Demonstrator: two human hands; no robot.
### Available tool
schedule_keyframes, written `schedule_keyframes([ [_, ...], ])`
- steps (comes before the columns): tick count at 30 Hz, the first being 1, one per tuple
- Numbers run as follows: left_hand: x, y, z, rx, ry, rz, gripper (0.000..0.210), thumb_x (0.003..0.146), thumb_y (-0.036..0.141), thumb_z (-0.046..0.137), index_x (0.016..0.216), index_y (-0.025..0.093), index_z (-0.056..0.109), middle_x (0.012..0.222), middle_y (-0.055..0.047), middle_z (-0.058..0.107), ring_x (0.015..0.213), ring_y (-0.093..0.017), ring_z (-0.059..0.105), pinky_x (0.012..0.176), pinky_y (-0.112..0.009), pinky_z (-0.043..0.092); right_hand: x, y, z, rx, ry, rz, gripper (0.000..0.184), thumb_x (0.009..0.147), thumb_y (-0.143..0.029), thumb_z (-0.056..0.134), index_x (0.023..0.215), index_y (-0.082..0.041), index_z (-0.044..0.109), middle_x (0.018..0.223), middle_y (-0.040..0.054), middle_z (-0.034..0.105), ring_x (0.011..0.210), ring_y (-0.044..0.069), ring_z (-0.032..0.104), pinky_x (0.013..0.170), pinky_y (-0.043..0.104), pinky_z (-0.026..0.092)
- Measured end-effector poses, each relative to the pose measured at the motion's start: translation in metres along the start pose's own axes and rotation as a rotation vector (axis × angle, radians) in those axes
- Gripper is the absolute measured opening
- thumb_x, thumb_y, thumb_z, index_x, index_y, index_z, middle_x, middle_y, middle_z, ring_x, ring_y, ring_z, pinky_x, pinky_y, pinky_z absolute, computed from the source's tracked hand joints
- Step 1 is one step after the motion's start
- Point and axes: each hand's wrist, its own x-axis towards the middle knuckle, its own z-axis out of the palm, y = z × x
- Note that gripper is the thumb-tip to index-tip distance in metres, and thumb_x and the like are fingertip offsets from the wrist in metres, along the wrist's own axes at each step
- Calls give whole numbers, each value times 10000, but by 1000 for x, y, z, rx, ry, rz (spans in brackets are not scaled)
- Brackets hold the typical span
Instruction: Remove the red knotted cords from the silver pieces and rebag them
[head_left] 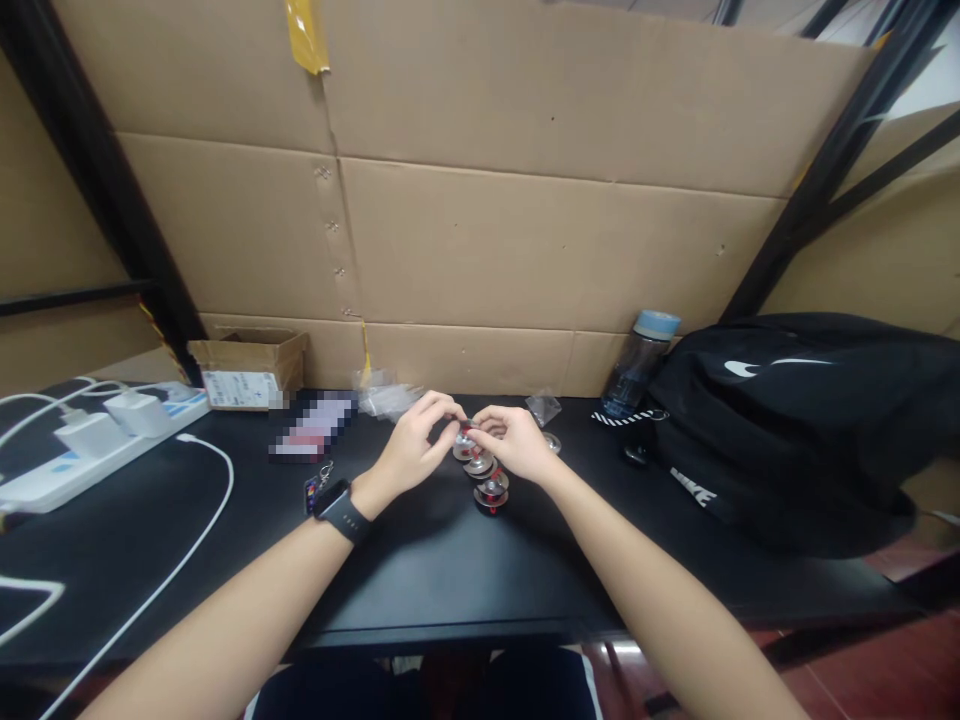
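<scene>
Metal discs (pixel 492 489), shiny silver with red parts, slanting row on black tabletop (pixel 450 585). Left hand (pixel 420 440), right hand (pixel 516 440) meet at farthest one, fingertip gaps narrow; can't tell what's pinched.

The bare left forearm (pixel 247 595) and right forearm (pixel 645 560) were stretched forward and angled inward, toward each other. The left hand (pixel 418 440) and right hand (pixel 519 442) were held close together, the fingers (pixel 437 402) bent and the thumbs (pixel 445 440) turned inward. Whether the fingertips were pressed firmly together could not be clearly made out.
</scene>
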Motion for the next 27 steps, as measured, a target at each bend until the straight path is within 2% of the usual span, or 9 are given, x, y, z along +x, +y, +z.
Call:
schedule_keyframes([
  [4,-1,-4,-4,203,-41,133,172,954,258,602,1108,228,672,1062,-64,597,986,-207,565,895,-363,463,-1,-4,7,232,-4,117,297,822,-455,731,826,-171,645,747,61,749,630,193,724,596,292,576],
  [7,0,-5,-7,276,-20,171,138,966,279,600,1059,220,682,1050,-66,598,959,-205,555,875,-366,457,-3,-9,11,316,39,168,344,802,-489,747,793,-167,625,694,61,741,580,186,714,541,268,559],
  [12,1,-4,-8,326,-61,140,120,974,285,586,1012,201,663,1063,-67,602,963,-208,558,877,-373,450,-5,-17,18,323,96,197,368,780,-500,759,758,-181,576,635,42,721,528,175,694,498,243,526],
  [15,1,-4,-9,351,-131,100,84,960,264,596,953,197,646,1057,-61,601,969,-216,554,857,-372,446,-6,-15,21,310,91,186,334,774,-450,756,764,-203,531,617,21,710,530,187,697,505,256,529],
  [18,0,-4,-8,390,-205,73,69,953,259,593,959,199,627,1069,-61,600,986,-229,548,838,-376,439,-6,-11,20,145,99,147,249,770,-354,726,758,-215,520,593,1,689,525,181,682,511,251,510],
  [22,1,-5,-7,465,-224,55,134,999,248,489,980,193,610,1075,-80,603,989,-242,548,828,-389,428,-2,-9,10,-233,207,21,154,741,-256,661,698,-220,517,594,-14,653,556,151,638,539,231,451],
  [24,3,-9,-10,453,-211,47,174,1011,247,453,958,193,610,1057,-84,605,969,-237,552,833,-384,430,1,-10,0,-392,251,-16,130,728,-219,627,688,-225,503,585,-24,625,559,141,602,563,234,430],
  [27,4,-26,-19,394,-185,15,182,1004,266,464,946,201,624,1036,-83,609,973,-234,565,868,-379,437,4,-10,-25,-649,300,28,93,731,-211,600,706,-228,511,601,-22,612,578,142,564,578,242,385],
])
